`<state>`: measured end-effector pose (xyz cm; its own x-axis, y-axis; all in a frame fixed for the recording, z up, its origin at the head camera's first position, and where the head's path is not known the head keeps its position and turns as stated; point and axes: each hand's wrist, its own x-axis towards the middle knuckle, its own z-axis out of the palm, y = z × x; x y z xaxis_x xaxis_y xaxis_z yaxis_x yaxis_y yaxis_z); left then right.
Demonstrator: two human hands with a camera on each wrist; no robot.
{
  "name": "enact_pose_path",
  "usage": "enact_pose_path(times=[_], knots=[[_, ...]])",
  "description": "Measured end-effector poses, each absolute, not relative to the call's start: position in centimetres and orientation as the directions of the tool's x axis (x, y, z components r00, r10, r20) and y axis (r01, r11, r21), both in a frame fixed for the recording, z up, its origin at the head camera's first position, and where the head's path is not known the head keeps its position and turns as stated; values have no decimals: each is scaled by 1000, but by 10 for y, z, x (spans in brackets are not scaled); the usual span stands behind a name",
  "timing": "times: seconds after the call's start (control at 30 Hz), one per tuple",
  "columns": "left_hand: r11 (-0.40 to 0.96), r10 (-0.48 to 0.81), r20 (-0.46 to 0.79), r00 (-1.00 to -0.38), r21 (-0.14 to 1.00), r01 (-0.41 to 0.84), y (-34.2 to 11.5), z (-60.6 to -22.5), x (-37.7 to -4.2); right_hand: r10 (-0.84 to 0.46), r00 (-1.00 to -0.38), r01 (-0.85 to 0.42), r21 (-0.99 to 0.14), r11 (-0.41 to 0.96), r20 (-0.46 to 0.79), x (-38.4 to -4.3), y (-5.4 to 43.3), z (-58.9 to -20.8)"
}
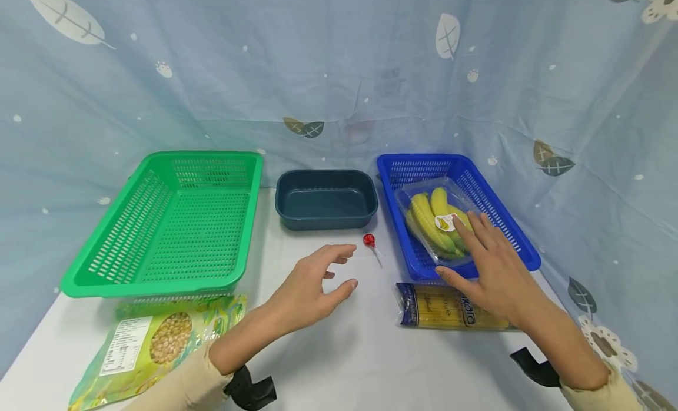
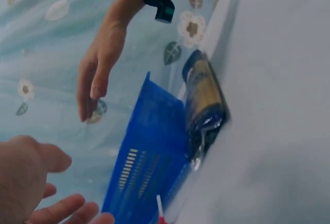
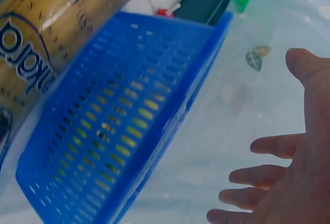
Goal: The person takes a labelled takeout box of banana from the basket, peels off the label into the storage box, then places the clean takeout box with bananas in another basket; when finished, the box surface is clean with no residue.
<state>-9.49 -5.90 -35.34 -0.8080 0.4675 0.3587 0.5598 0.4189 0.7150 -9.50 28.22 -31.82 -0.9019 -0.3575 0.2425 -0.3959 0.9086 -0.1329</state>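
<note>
My right hand (image 1: 492,267) hovers over the near right side of the blue basket (image 1: 503,225), fingers spread and holding nothing. Inside that basket lies a clear plastic box of bananas (image 1: 431,222) with a white and red label; the fingers overlap it in the head view. In the right wrist view the hand (image 3: 278,167) is apart from the basket's rim. My left hand (image 1: 312,290) is held above the middle of the table, fingers loosely bent, thumb apart, nothing in it. Nearest to it is a red lollipop (image 1: 369,241), lying with its stick toward the front.
A green basket (image 1: 203,237) stands at the left, with a dark teal tub (image 1: 327,224) at the back middle. In front of the green basket lies a green bag of corn kernels (image 1: 135,340). A spaghetti packet (image 1: 439,307) lies before the blue basket. A patterned curtain (image 1: 328,75) hangs behind.
</note>
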Motion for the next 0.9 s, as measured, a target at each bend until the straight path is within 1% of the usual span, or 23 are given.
enact_pose_path(times=[0.1,0.23,0.4,0.53,0.63,0.77,0.9], knots=[[347,430,311,-848,810,473,-49,-354,-102,-351,-904,-393,-151,907,243,-104,288,-314],[263,390,220,-894,904,338,-38,-354,-113,-327,-920,-369,-196,908,218,-117,296,-306],[104,382,87,-920,985,136,-20,-359,-126,-279,-950,-305,-237,922,139,-136,304,-295],[-17,373,-9,-928,1000,-17,-5,-361,-135,-260,-962,-274,-266,924,88,-153,309,-289],[-86,354,-66,-933,991,-102,7,-362,-141,-238,-970,-243,-278,929,51,-166,311,-286],[-131,326,-110,-939,978,-160,21,-366,-149,-229,-973,-226,-261,938,20,-184,312,-283],[-156,321,-151,-935,965,-209,33,-372,-155,-246,-969,-242,-248,938,19,-201,313,-282]])
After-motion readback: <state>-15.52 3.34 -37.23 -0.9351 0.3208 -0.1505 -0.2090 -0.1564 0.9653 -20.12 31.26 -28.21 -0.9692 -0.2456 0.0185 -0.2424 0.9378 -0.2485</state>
